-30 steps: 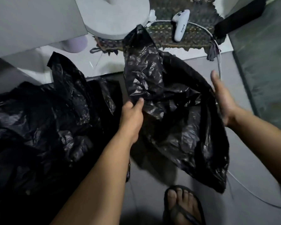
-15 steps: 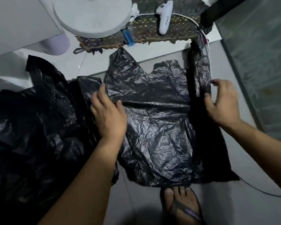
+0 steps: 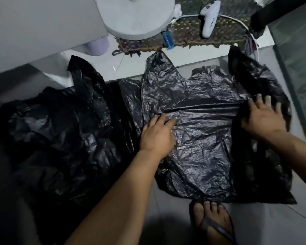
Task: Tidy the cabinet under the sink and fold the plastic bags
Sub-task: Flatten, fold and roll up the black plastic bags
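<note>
Head view, left hand (image 3: 156, 134) flat on black bag (image 3: 201, 138), right hand (image 3: 264, 117) pressing, fingers (image 3: 260, 99) spread.

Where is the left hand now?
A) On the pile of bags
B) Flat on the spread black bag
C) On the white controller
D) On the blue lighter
B: the left hand lies with straight fingers on the spread black bag, near its left edge.

A glossy black plastic bag (image 3: 201, 138) is spread on a grey floor (image 3: 166, 214), beside a heap of black bags (image 3: 60, 138). Beyond, a white controller (image 3: 210, 18) and a blue lighter (image 3: 168, 40) are seen on a dark woven mat (image 3: 189, 38) flecked with yellow and red, near a lilac cylinder (image 3: 98, 47).
</note>
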